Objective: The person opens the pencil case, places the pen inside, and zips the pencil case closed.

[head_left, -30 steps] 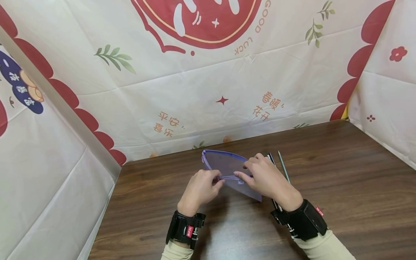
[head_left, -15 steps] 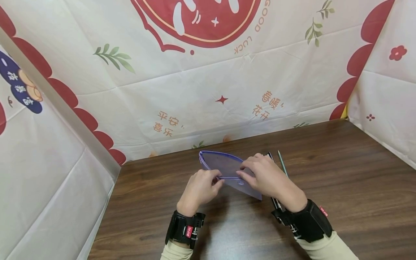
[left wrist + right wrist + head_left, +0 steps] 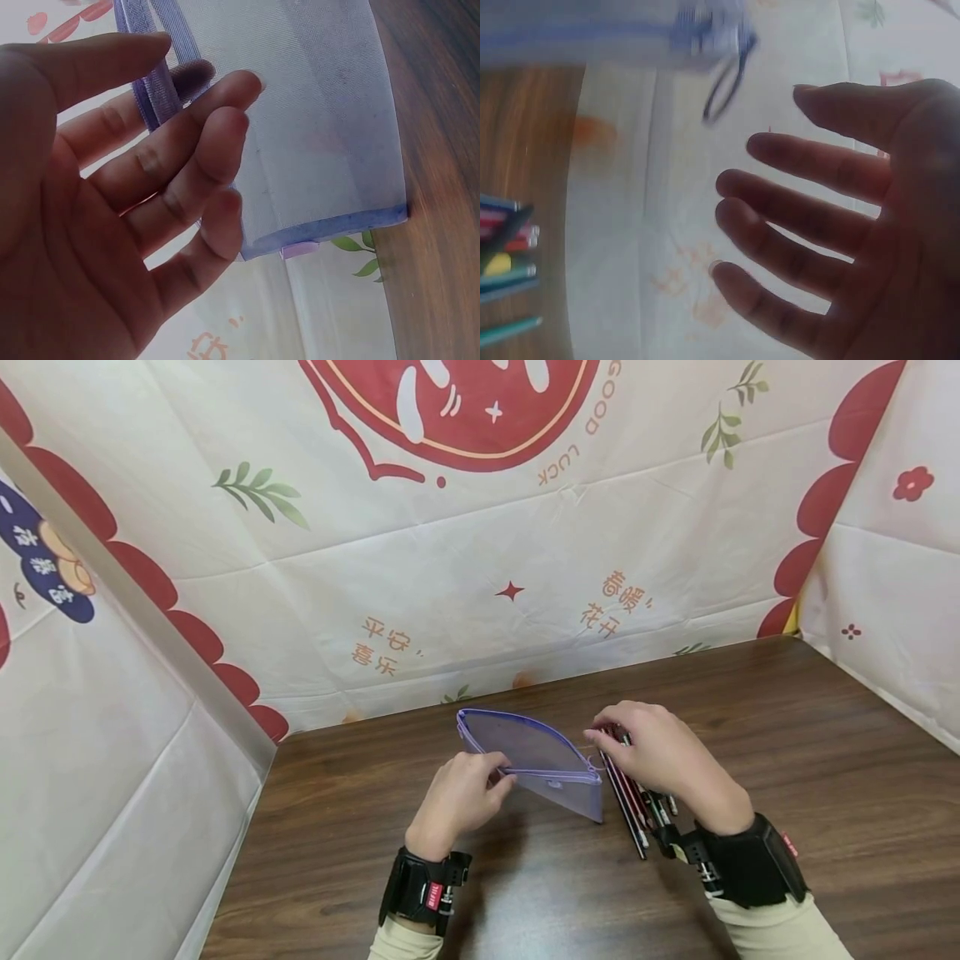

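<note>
A purple mesh zipper pouch (image 3: 525, 743) stands on the table with its mouth gaping. My left hand (image 3: 461, 793) pinches its near rim; in the left wrist view the thumb and index finger (image 3: 191, 75) nip the zipper edge while the other fingers curl loosely behind the mesh. Over a bunch of pencils (image 3: 633, 806) to the right of the pouch hovers my right hand (image 3: 660, 756), partly covering them. The right wrist view has its fingers (image 3: 780, 232) spread and slightly bent, holding nothing, with a dark zipper-pull loop (image 3: 724, 94) close by.
The dark wooden table (image 3: 360, 860) meets a printed white cloth backdrop (image 3: 465, 577) at the back, with cloth sides at left and right. In the right wrist view, a green pencil (image 3: 514, 331) lies apart from the other pencils.
My right hand has let go of the pouch rim and moved right, over the pencils, uncovering the pouch's right corner. The left hand keeps its pinch nearly in place.
</note>
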{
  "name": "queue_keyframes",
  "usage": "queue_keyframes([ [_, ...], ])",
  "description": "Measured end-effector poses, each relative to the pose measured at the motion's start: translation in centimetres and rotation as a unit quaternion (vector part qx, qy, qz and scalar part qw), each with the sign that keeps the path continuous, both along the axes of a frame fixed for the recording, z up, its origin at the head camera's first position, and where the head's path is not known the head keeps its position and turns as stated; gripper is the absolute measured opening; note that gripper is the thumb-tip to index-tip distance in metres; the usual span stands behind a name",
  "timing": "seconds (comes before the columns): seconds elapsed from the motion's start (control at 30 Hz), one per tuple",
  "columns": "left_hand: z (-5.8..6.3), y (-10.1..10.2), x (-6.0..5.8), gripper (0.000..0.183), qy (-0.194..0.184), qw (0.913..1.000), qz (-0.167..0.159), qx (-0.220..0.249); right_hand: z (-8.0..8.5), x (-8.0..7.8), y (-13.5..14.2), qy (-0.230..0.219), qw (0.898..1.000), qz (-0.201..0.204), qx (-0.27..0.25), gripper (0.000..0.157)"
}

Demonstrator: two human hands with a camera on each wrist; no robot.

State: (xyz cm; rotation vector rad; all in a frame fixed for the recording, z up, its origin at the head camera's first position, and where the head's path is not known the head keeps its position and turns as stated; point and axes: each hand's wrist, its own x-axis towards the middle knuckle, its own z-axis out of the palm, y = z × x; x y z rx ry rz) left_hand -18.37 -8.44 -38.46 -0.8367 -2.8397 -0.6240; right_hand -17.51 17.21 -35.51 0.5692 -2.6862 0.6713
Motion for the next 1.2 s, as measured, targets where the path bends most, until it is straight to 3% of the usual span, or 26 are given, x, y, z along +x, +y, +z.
queue_keyframes([
  [0.4, 0.1, -0.2, 0.0, 0.017, 0.001, 1.0, -0.003, -0.003, -1.5, -1.3, 2.6, -0.081, 0.996, -0.024, -0.01, 0.022],
  [0.67, 0.0, -0.2, 0.1, 0.016, -0.008, 1.0, -0.004, -0.001, -3.0, -2.3, 2.9, -0.169, 0.985, -0.034, -0.004, 0.029],
  [1.2, 0.1, -0.2, 0.1, 0.016, -0.009, 0.9999, -0.005, -0.005, -5.3, -3.3, 2.6, -0.22, 0.973, -0.065, 0.034, 0.027],
])
